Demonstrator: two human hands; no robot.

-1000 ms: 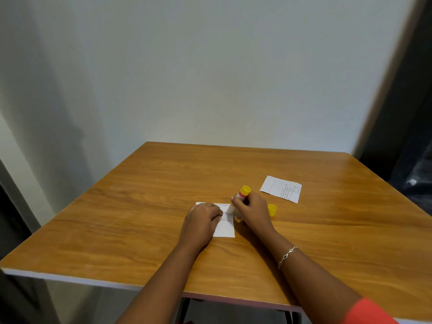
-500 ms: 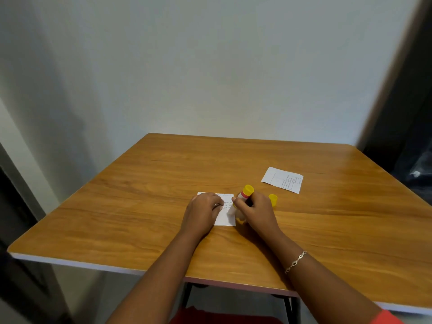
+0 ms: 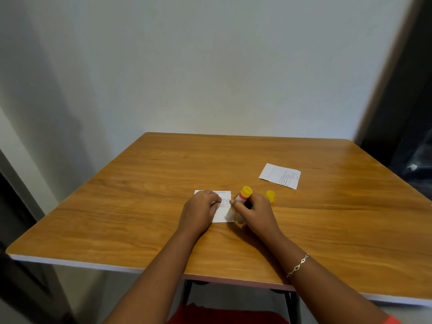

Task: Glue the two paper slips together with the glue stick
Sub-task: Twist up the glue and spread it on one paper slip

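A white printed paper slip point(image 3: 223, 211) lies flat in the middle of the wooden table point(image 3: 140, 206). My left hand point(image 3: 201, 210) presses down on its left part, fingers curled. My right hand point(image 3: 253, 212) grips a glue stick point(image 3: 243, 195) with a yellow end and red band, tilted, its lower end at the slip's right edge. The stick's yellow cap point(image 3: 270, 195) stands on the table just right of my right hand. A second white slip point(image 3: 280, 175) lies apart, further back to the right.
The table stands against a pale wall point(image 3: 210, 66). Its front edge point(image 3: 93, 265) is close to me. A dark opening point(image 3: 411, 113) lies to the right of the table.
The glue stick's lower end has slid down along the slip's right edge toward me. The left hand has stayed on the slip. The camera view has shifted slightly.
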